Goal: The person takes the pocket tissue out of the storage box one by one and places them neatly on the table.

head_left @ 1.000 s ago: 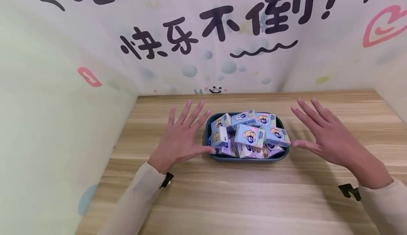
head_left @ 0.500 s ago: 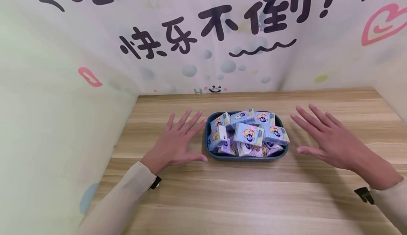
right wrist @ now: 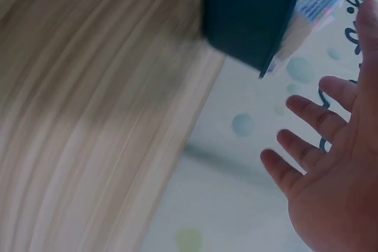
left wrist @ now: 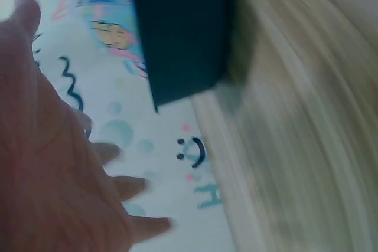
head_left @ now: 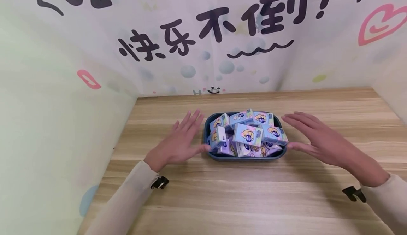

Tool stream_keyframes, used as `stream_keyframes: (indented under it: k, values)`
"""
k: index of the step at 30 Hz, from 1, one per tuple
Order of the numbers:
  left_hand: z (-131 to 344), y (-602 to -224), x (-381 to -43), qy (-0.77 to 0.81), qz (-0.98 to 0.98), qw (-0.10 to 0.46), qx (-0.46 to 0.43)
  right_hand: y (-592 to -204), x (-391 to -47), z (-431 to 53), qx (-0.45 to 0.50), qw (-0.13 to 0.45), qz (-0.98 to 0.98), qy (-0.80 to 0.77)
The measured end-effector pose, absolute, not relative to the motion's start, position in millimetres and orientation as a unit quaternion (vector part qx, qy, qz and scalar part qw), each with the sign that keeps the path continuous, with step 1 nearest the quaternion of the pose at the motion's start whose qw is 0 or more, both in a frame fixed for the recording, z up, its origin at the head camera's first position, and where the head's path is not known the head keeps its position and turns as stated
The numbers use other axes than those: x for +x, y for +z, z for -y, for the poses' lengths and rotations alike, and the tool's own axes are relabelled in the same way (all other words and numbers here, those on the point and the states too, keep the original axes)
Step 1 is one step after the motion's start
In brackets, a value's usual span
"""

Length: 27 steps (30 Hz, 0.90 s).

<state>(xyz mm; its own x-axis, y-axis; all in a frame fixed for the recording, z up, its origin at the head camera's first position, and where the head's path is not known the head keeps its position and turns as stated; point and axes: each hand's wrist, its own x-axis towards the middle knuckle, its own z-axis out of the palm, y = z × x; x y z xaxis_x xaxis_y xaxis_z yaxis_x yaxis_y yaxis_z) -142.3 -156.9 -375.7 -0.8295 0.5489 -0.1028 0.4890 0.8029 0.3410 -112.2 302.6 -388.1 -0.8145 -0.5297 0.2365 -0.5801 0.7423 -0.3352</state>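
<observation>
A dark blue-green bin (head_left: 245, 159) stands on the wooden table, heaped with small tissue packs (head_left: 248, 135) in blue and purple wrappers printed with cartoon figures. My left hand (head_left: 178, 143) hovers at the bin's left end, fingers extended and thumb apart, the thumb tip near the rim. On the other side my right hand (head_left: 327, 143) faces the right end, fingers straight and the thumb tip close to the rim. Both wrist views show a gap between the palm and the bin wall (left wrist: 183, 33). Neither hand holds anything.
The wooden table (head_left: 241, 199) extends around the bin. Behind it hangs a white cloth backdrop (head_left: 219, 62) with large black characters, and a pale side wall (head_left: 47, 122) borders the table on the left. Black wrist mounts (head_left: 160, 183) sit at both sleeves.
Both hands first drew slightly outward from the bin, then came back inward toward its ends. The fingers have moved closer together. The bin and packs stay in place.
</observation>
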Motion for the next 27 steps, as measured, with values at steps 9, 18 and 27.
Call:
stream_keyframes:
  k: [9,18,27]
  values:
    - [143,-374,-149,0.371,-0.892,0.211,0.15,-379,-122,-275,0.306,0.026,0.926,0.22]
    - [133,-390,-156,0.438,-0.866,0.233,0.062,-377,-133,-266,0.258,-0.062,0.925,0.271]
    - [129,-396,-161,0.416,-0.881,0.214,0.067,-375,-148,-267,0.263,-0.084,0.913,0.3]
